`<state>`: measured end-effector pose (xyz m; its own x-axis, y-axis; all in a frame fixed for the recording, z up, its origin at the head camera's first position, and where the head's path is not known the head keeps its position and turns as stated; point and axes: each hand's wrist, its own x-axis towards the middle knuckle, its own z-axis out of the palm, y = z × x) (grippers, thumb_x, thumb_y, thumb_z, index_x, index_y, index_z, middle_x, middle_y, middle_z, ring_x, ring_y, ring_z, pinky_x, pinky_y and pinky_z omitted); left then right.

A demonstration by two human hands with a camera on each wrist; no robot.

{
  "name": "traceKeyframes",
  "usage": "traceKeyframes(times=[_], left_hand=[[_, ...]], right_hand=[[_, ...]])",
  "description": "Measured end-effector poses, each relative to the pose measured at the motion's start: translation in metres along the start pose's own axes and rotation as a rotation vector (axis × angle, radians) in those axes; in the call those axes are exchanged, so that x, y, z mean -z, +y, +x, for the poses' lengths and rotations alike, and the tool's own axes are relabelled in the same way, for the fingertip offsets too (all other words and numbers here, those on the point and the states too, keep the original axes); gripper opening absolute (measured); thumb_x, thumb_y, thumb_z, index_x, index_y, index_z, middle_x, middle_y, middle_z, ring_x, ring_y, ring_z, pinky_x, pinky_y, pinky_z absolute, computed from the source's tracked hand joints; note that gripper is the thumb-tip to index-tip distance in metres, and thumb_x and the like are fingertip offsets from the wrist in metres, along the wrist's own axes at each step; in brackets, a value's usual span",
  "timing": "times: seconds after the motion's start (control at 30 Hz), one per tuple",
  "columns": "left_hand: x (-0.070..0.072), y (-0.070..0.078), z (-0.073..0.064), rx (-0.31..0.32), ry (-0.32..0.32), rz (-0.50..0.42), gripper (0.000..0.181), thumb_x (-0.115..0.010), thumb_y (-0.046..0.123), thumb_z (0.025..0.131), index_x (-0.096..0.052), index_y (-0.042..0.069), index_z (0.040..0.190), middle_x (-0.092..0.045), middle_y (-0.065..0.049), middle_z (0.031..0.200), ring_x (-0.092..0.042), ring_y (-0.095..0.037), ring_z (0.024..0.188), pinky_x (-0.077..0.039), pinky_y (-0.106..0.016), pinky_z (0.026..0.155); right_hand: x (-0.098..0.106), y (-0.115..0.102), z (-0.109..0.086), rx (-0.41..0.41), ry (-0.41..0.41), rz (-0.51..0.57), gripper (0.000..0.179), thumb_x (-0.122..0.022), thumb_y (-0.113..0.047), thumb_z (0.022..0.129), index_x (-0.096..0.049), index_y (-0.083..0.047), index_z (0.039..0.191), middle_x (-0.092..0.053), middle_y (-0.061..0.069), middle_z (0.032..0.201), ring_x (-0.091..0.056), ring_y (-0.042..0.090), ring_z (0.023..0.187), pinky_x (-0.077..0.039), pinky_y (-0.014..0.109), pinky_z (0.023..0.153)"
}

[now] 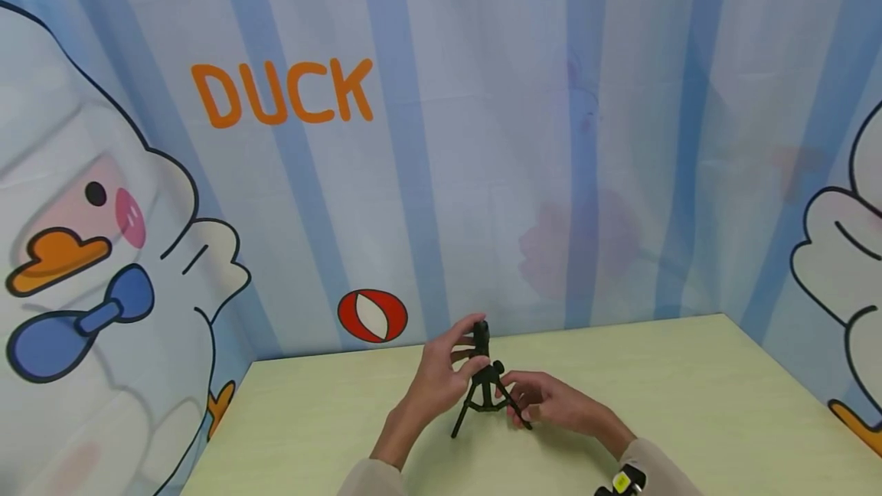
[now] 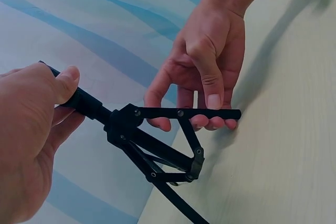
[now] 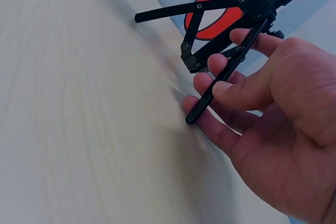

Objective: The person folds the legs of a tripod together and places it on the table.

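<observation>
A small black tripod (image 1: 486, 376) stands upright over the table with its legs spread and joined by hinged braces. My left hand (image 1: 441, 373) grips its upper column, thumb and fingers on either side. On the right, my right hand (image 1: 551, 402) pinches one leg (image 3: 223, 85) between thumb and fingers, near the leg's lower part. In the left wrist view, the right thumb lies on top of that leg (image 2: 210, 113) and the fingertips show beneath it. A small knob (image 1: 498, 367) sticks out at the tripod's hub.
The pale wooden table (image 1: 310, 419) runs back to a striped blue-and-white curtain (image 1: 482, 136) printed with ducks and a red ball (image 1: 373, 315). A dark device with a yellow patch (image 1: 623, 480) sits at the right wrist.
</observation>
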<state>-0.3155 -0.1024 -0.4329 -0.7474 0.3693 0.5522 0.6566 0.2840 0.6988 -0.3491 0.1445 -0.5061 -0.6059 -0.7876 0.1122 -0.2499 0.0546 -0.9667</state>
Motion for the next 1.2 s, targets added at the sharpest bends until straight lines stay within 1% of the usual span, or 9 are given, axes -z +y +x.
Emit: traceKeyframes(times=[0.23,0.4,0.5,0.63,0.77,1.03,1.2], left_hand=[[0.0,-0.002,0.0,0.012,0.006,0.004,0.064,-0.073,0.0,0.095,-0.052,0.025,0.151,-0.063,-0.006,0.139,-0.068,-0.023,0.115,-0.057,-0.032,0.096],[0.0,-0.004,-0.001,0.013,0.013,0.009,0.065,-0.074,0.0,0.095,-0.052,0.026,0.151,-0.063,-0.007,0.138,-0.068,-0.023,0.115,-0.057,-0.035,0.096],[0.0,-0.004,-0.001,0.014,0.013,0.009,0.065,-0.073,0.0,0.095,-0.052,0.026,0.151,-0.063,-0.009,0.139,-0.068,-0.024,0.115,-0.057,-0.036,0.097],[0.0,-0.004,-0.001,0.021,0.013,0.012,0.066,-0.074,0.0,0.095,-0.052,0.026,0.151,-0.063,-0.007,0.139,-0.068,-0.024,0.116,-0.057,-0.035,0.097],[0.001,-0.003,-0.001,0.022,0.011,0.011,0.066,-0.073,0.0,0.095,-0.052,0.026,0.151,-0.062,-0.004,0.14,-0.068,-0.023,0.116,-0.057,-0.034,0.097],[0.002,-0.001,-0.001,0.027,0.012,0.019,0.066,-0.073,0.0,0.095,-0.051,0.025,0.152,-0.063,-0.005,0.139,-0.068,-0.023,0.115,-0.057,-0.033,0.097],[0.003,0.0,0.0,0.023,0.01,0.021,0.066,-0.073,0.0,0.095,-0.051,0.024,0.152,-0.063,-0.005,0.14,-0.069,-0.022,0.114,-0.057,-0.031,0.096]], right_hand=[[-0.002,0.0,-0.001,-0.016,0.057,-0.048,0.051,-0.048,0.015,0.094,-0.053,0.003,0.143,-0.066,0.029,0.111,-0.065,0.032,0.098,-0.053,0.032,0.083],[-0.004,-0.002,-0.001,-0.001,0.062,-0.07,0.051,-0.048,0.015,0.095,-0.053,0.003,0.144,-0.064,0.032,0.111,-0.066,0.039,0.098,-0.053,0.033,0.083],[-0.006,-0.001,-0.001,0.012,0.061,-0.074,0.051,-0.048,0.016,0.095,-0.052,0.004,0.145,-0.061,0.034,0.111,-0.067,0.042,0.096,-0.054,0.034,0.083],[-0.007,0.0,0.0,0.025,0.068,-0.084,0.052,-0.047,0.017,0.094,-0.053,0.003,0.144,-0.061,0.034,0.112,-0.066,0.04,0.096,-0.054,0.034,0.084],[-0.009,0.001,0.001,0.031,0.091,-0.1,0.052,-0.047,0.018,0.093,-0.054,0.004,0.142,-0.061,0.034,0.112,-0.065,0.038,0.098,-0.054,0.033,0.084],[-0.012,0.0,0.003,0.058,0.13,-0.154,0.05,-0.05,0.019,0.091,-0.053,0.008,0.14,-0.063,0.032,0.114,-0.065,0.044,0.101,-0.054,0.035,0.086],[-0.012,0.005,0.005,0.076,0.145,-0.147,0.051,-0.05,0.019,0.092,-0.053,0.007,0.142,-0.063,0.029,0.119,-0.066,0.041,0.102,-0.055,0.032,0.086]])
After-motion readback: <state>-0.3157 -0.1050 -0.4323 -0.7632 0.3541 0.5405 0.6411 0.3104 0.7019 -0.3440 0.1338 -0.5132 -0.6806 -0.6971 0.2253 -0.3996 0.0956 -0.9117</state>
